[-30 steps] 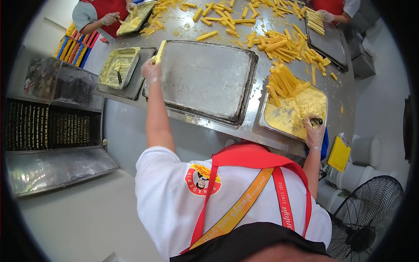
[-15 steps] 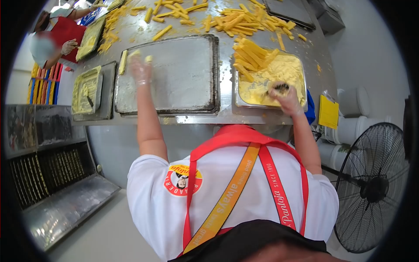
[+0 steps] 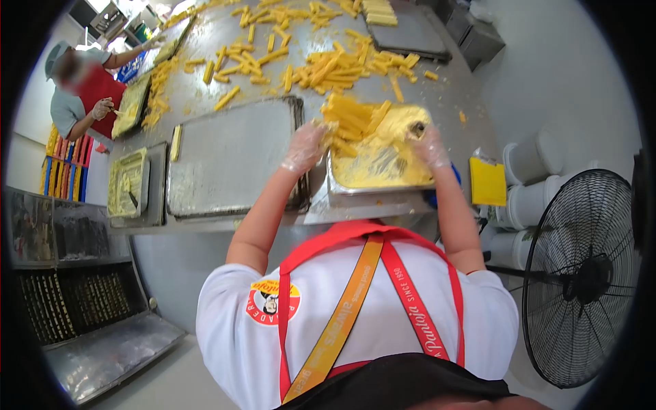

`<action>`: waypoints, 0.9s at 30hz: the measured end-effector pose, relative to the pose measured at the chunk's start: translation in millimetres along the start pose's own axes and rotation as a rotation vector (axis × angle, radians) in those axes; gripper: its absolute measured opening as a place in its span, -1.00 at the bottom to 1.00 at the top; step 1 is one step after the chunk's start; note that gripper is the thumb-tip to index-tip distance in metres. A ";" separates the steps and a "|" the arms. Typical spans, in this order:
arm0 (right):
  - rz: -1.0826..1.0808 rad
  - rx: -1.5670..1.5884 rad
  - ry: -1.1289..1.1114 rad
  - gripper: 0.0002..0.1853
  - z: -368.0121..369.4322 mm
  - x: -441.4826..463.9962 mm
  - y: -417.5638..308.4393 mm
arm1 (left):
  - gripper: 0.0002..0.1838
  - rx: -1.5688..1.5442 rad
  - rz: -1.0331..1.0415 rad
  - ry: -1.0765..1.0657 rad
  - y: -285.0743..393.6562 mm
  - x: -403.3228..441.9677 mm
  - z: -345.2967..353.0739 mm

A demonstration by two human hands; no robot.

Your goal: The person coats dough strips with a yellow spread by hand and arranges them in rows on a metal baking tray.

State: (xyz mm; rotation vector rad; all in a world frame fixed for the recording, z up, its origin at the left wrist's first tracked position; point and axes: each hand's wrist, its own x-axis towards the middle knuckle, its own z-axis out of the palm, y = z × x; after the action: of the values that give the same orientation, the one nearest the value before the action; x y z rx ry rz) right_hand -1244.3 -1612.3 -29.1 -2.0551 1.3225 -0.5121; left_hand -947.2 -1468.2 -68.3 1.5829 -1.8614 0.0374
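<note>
My left hand (image 3: 309, 145), in a clear glove, is at the left edge of a metal pan of yellow cream (image 3: 357, 179). Its cream-smeared fingertips touch the pile of yellow baked sticks (image 3: 347, 117) heaped in the pan's left side; blur hides whether they grip one. At the pan's right side, my gloved right hand (image 3: 428, 145) is closed around a dark-handled tool (image 3: 417, 128), its lower part not visible. To the left lies a large flat baking tray (image 3: 232, 160) with one pale cream-coated stick (image 3: 176, 143) along its left edge.
Loose sticks (image 3: 335, 68) are strewn across the metal table (image 3: 184, 96). Another cream pan (image 3: 128, 181) stands at left, a tray with coated sticks (image 3: 379, 12) at the back. A co-worker (image 3: 85, 92) works at far left. A fan (image 3: 591, 277) and white buckets (image 3: 533, 154) are at right.
My left hand has moved right, from above the baking tray to the sticks in the cream pan. My right hand stays on the tool at the pan's right side. The camera view has shifted.
</note>
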 end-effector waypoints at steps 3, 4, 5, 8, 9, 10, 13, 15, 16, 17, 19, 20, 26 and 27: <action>-0.379 -0.235 0.008 -0.67 16.1 -17.8 -0.2 | -0.66 0.027 -0.030 -0.057 -4.7 -2.4 3.2; -0.489 -0.202 -0.077 -0.65 17.6 -27.7 -5.2 | -0.69 0.021 -0.034 -0.047 -6.6 -3.7 6.3; -0.557 -0.120 -0.180 -0.69 8.4 -36.8 -19.2 | -0.73 0.013 -0.041 -0.040 -6.9 -3.7 7.9; -0.175 0.199 -0.418 -0.79 -4.5 -17.6 -8.6 | -0.81 0.007 -0.110 -0.160 7.4 2.8 -3.4; -0.199 0.118 -0.264 -0.80 -9.5 -10.9 -2.7 | -0.83 0.006 -0.111 -0.143 18.1 2.7 -9.8; -0.221 0.042 -0.111 -0.80 -14.1 -5.4 1.1 | -0.85 0.007 -0.114 -0.128 31.0 3.0 -17.3; -0.500 -0.121 -0.033 -0.80 -9.4 -16.1 -2.1 | -0.85 -0.055 -0.108 -0.092 58.1 -2.6 -13.0; -0.600 -0.127 -0.301 -0.76 -11.5 -31.8 -9.3 | -0.76 -0.034 -0.129 -0.104 63.2 -13.1 12.6; -0.428 -0.073 -0.356 -0.76 -21.8 -34.5 -15.7 | -0.74 -0.076 -0.143 -0.087 69.6 -12.4 20.1; -0.258 -0.024 -0.411 -0.76 -35.7 -31.7 -24.1 | -0.71 -0.117 -0.159 -0.066 75.0 -9.7 27.5; -0.119 -0.048 -0.244 -0.74 -28.3 -11.0 20.3 | -0.61 -0.170 -0.190 -0.023 77.0 -10.6 47.1; -0.155 -0.109 -0.019 -0.73 -5.4 6.7 59.5 | -0.54 -0.181 -0.202 0.003 72.6 -13.5 57.4; -0.055 0.967 -0.159 -0.76 -12.7 -38.9 -13.7 | -0.53 -0.233 -0.298 -0.113 94.1 5.5 36.4; -0.010 1.041 -0.121 -0.77 -12.4 -42.0 -19.0 | -0.52 -0.232 -0.301 -0.113 92.1 6.2 38.4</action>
State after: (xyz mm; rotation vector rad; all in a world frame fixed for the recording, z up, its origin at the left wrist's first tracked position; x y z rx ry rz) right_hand -1257.0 -1572.3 -6.4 -1.1903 0.7068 -0.8371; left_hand -1046.6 -1466.5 -58.1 1.7089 -1.6224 -0.3947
